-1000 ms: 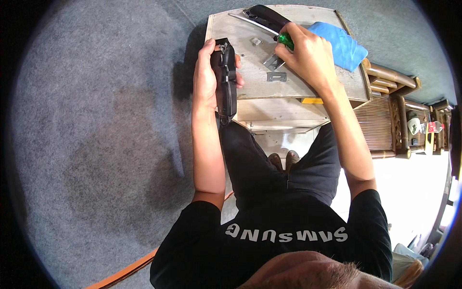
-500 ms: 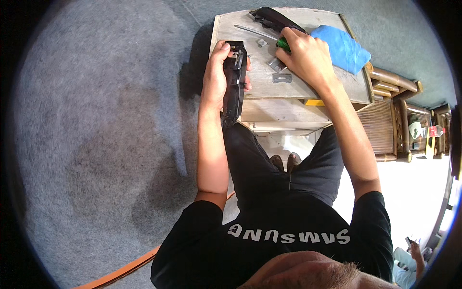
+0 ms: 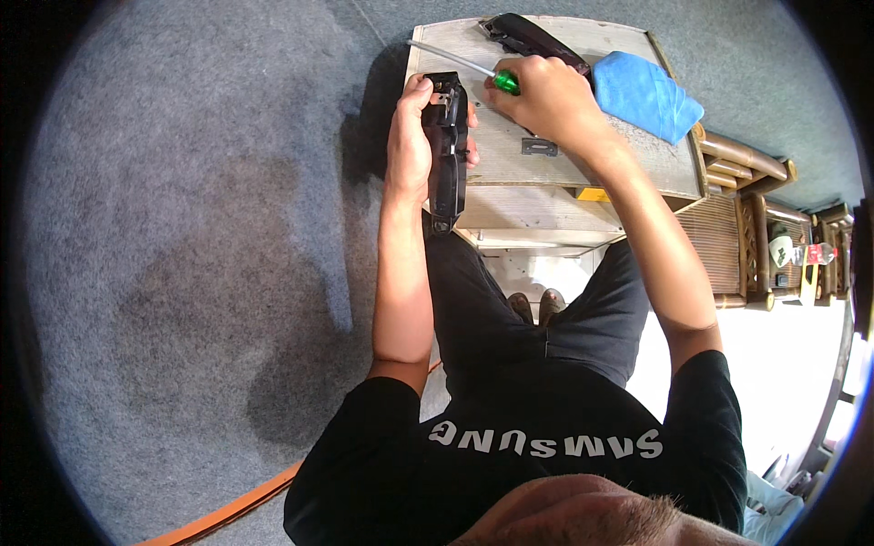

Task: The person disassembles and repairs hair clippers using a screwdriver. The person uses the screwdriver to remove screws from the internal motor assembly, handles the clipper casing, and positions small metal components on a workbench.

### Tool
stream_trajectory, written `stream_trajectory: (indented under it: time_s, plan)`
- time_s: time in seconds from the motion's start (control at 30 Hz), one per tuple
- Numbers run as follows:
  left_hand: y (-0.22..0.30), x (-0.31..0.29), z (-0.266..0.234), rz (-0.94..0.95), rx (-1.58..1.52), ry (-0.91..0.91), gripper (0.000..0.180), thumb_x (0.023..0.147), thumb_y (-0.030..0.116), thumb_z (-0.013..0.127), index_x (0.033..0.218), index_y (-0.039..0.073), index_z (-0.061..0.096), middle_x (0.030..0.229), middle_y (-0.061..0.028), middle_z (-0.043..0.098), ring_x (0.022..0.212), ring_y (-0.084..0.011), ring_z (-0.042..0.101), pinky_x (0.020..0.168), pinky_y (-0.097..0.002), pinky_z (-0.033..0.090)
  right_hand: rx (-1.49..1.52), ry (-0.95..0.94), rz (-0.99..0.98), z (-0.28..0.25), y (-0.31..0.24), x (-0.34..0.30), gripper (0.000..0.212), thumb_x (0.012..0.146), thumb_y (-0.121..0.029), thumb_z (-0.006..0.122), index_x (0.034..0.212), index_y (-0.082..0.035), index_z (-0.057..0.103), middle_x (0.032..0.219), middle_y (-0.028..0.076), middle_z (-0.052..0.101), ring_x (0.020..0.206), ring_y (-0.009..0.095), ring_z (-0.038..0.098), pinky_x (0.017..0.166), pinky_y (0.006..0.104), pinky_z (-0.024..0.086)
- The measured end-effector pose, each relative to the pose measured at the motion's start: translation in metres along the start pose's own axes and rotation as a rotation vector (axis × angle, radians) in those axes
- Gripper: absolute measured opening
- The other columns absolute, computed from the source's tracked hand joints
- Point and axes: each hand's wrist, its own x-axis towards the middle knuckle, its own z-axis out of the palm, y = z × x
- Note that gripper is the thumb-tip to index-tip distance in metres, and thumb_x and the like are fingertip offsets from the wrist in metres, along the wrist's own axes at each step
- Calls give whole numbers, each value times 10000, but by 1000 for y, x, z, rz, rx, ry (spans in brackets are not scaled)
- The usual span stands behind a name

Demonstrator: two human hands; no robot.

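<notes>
My left hand (image 3: 410,141) is closed round an opened black hair clipper housing (image 3: 444,173), held upright at the table's left edge with its hollow inside showing. The thumb presses near its top end. In my right hand (image 3: 557,100) is a screwdriver (image 3: 506,82) with a green handle, its long metal shaft pointing to the far left, above the clipper housing and apart from it. A small slotted metal plate (image 3: 539,146) lies on the table just below this hand. Beyond the hand rests a dark, glossy clipper shell (image 3: 533,40).
A blue cloth (image 3: 645,96) lies at the right of the small wooden table (image 3: 501,168). Under the tabletop a yellow item (image 3: 593,195) shows at an open shelf. Bamboo furniture (image 3: 715,227) stands to the right. Grey carpet (image 3: 200,227) spreads on the left.
My right hand has moved left with the screwdriver, lifting it from the table and bringing its shaft across beyond the clipper housing. The left hand has barely moved; the housing has turned slightly.
</notes>
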Motion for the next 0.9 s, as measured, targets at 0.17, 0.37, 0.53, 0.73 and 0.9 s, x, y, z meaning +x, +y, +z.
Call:
stream_trajectory:
  time_s: [0.17,0.37,0.53,0.73,0.9]
  plan:
    - [-3,1,-4,10,-7,-18,429,1091,484,326,1149,112,531,846,-108,653,519,-192,635,480,-338,542,-107,-128,0,8,-11,7,242,882,-326,743,1009,-126,794,951,184,772,935,377,761,833,490,610]
    - [-2,0,-2,46,-25,-42,345,1077,435,381,1104,109,492,799,-106,651,511,-196,633,463,-328,536,-141,-92,-36,12,-17,6,215,862,-275,753,988,-104,786,939,185,772,925,371,764,812,495,613]
    - [-4,-1,-4,46,-1,-75,435,1112,478,313,1164,99,522,861,-118,647,533,-193,640,501,-347,560,-186,-38,-38,21,-11,5,232,876,-283,739,985,-81,774,914,201,767,910,388,761,803,503,609]
    - [0,-14,3,69,51,-86,399,1148,456,316,1131,83,456,932,-131,649,646,-230,688,594,-381,609,378,240,85,-6,-2,-6,319,972,-318,710,1053,-9,730,883,192,778,767,306,755,685,439,581]
    - [-4,-33,20,146,114,-163,364,1141,396,445,1316,88,364,1012,-123,620,750,-180,689,673,-351,616,954,132,278,-41,-23,-45,262,978,-226,747,1051,23,710,851,85,780,554,77,593,481,258,453]
